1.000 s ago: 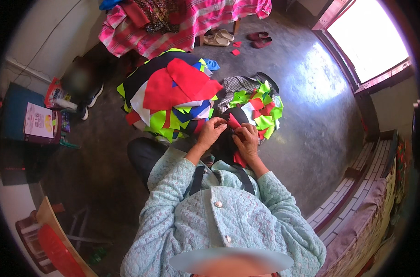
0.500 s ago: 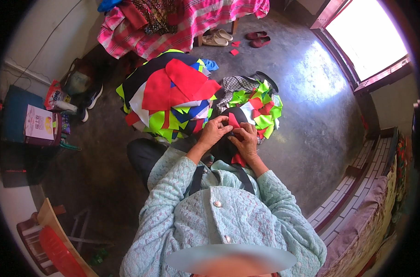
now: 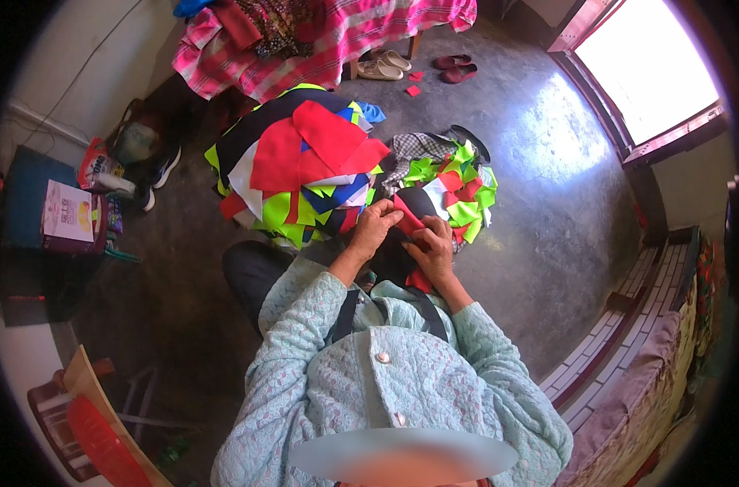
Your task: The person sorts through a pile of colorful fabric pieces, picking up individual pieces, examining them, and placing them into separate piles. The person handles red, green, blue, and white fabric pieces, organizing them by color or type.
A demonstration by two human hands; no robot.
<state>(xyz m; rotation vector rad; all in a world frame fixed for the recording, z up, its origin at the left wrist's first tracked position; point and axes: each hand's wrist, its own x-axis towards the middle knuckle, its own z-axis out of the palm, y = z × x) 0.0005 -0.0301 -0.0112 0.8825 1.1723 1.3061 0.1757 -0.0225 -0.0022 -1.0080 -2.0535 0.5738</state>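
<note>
Between my two hands, over my lap, is a small piece of red cloth (image 3: 405, 216). My left hand (image 3: 375, 227) pinches its left edge between thumb and fingers. Its lower right part is in the bent fingers of my right hand (image 3: 433, 250). In front of my left hand rises a big heap of cloth scraps (image 3: 308, 162) in red, black, white, blue and neon yellow. Beyond my right hand lies a smaller pile of scraps (image 3: 467, 199), mostly neon green, with red and white among it. Another bit of red cloth (image 3: 419, 281) rests below my right wrist.
Ahead stands a bed or table with a pink checked cloth (image 3: 394, 32). Beige shoes (image 3: 380, 68), dark red shoes (image 3: 456, 71) and red scraps (image 3: 413, 91) lie before it. Boxes (image 3: 69, 213) are at the left, a slatted bench (image 3: 597, 345) at the right.
The red cloth is pulled out longer between my hands, its upper left edge now in my left fingers. My right hand has barely shifted.
</note>
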